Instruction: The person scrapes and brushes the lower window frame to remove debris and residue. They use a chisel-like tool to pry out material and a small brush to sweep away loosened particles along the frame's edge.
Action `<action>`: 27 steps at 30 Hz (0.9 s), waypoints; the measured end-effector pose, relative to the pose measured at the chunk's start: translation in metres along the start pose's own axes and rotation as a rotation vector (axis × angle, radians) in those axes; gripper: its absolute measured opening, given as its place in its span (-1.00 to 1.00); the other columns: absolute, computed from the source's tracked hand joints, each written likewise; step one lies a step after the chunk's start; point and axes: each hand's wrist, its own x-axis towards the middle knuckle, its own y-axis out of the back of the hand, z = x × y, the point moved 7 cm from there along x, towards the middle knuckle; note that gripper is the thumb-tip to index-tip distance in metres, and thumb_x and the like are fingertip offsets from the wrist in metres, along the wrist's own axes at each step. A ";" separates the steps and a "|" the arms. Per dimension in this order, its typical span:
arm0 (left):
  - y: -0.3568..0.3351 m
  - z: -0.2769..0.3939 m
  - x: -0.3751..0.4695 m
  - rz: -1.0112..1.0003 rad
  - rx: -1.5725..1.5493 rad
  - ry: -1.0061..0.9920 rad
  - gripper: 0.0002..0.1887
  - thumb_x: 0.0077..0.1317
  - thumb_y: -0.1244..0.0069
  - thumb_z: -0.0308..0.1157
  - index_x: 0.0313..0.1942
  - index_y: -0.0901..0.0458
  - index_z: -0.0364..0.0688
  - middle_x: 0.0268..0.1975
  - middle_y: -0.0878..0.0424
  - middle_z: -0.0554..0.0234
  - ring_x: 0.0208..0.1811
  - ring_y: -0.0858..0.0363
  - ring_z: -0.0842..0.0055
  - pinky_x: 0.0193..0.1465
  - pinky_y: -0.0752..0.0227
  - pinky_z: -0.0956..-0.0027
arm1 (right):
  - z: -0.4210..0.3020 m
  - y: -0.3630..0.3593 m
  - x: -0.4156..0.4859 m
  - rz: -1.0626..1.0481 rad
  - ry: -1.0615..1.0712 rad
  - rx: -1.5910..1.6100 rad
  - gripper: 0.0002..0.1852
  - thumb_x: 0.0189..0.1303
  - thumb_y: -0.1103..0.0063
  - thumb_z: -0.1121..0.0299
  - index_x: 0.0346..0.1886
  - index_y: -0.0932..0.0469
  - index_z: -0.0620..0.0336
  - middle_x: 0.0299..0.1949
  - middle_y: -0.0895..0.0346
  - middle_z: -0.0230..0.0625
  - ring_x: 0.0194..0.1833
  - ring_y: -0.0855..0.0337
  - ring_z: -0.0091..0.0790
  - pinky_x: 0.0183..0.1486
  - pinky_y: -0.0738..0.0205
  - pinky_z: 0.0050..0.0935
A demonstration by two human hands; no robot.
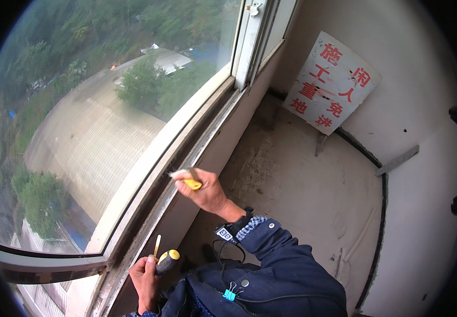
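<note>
My right hand (206,190) grips a brush with a yellow handle (193,184); its pale bristles (179,172) are at the sliding-window track (161,200) along the sill. Lower down, near the same frame, my left hand (146,273) holds a screwdriver with a black and yellow handle (167,262) and a thin, pale flat stick (157,245) that points up from the fingers. The stick's lower end is hidden by the fingers. Dust and dirt line the track. The window's glass pane (125,130) stands on its far side.
A white sign with red writing (323,91) leans against the wall in the far corner. A short grey strip (397,161) rests against the right wall. A cable (222,253) hangs beside my right wrist device. Part of the window opening shows at the lower left, high above roofs.
</note>
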 end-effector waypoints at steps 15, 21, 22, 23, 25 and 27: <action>-0.005 -0.024 0.010 -0.030 -0.002 0.124 -0.64 0.47 -0.08 -0.27 -0.45 -0.68 -0.35 -0.55 -0.52 0.52 -0.47 -0.36 0.77 -0.38 -0.19 0.53 | 0.062 0.088 0.039 0.413 -0.362 0.006 -0.76 0.42 -0.25 0.27 -0.31 -0.61 0.26 -0.51 -0.53 -0.52 -0.45 -0.45 -0.69 -0.39 -0.33 -0.58; -0.010 -0.025 0.019 -0.076 0.058 0.075 -0.62 0.48 -0.08 -0.19 -0.43 -0.70 -0.31 -0.57 -0.50 0.53 -0.55 -0.31 0.79 -0.48 -0.11 0.53 | 0.077 0.125 0.095 0.428 -0.300 -0.146 -0.72 0.36 -0.31 0.24 -0.19 -0.65 0.32 -0.43 -0.61 -0.43 -0.50 -0.45 -0.70 -0.47 -0.32 -0.61; -0.009 -0.025 0.019 -0.055 0.057 0.067 -0.62 0.48 -0.08 -0.20 -0.44 -0.69 -0.32 -0.57 -0.49 0.53 -0.54 -0.31 0.79 -0.46 -0.11 0.52 | 0.079 0.127 0.099 0.425 -0.279 -0.189 -0.72 0.35 -0.31 0.25 -0.19 -0.65 0.34 -0.42 -0.61 -0.43 -0.46 -0.47 -0.69 -0.42 -0.35 -0.60; -0.010 -0.024 0.021 -0.067 0.043 0.058 -0.62 0.48 -0.08 -0.21 -0.45 -0.69 -0.32 -0.57 -0.49 0.53 -0.53 -0.31 0.79 -0.46 -0.11 0.52 | 0.081 0.130 0.102 0.429 -0.272 -0.224 -0.70 0.34 -0.31 0.22 -0.17 -0.66 0.34 -0.42 -0.64 -0.38 -0.42 -0.53 -0.61 -0.35 -0.41 -0.54; -0.010 -0.024 0.021 -0.093 0.022 0.049 -0.62 0.48 -0.08 -0.22 -0.45 -0.68 -0.32 -0.57 -0.50 0.53 -0.53 -0.31 0.79 -0.45 -0.12 0.52 | 0.084 0.130 0.101 0.436 -0.252 -0.310 -0.65 0.30 -0.31 0.18 -0.15 -0.68 0.35 -0.43 -0.68 -0.29 -0.34 -0.67 -0.46 -0.21 -0.53 -0.41; -0.010 -0.024 0.022 -0.127 0.027 0.046 -0.63 0.48 -0.08 -0.24 -0.45 -0.69 -0.32 -0.56 -0.51 0.52 -0.51 -0.32 0.78 -0.44 -0.13 0.52 | 0.088 0.126 0.095 0.423 -0.262 -0.342 -0.66 0.31 -0.30 0.16 -0.15 -0.68 0.32 -0.44 -0.67 -0.24 -0.34 -0.69 -0.40 -0.22 -0.53 -0.37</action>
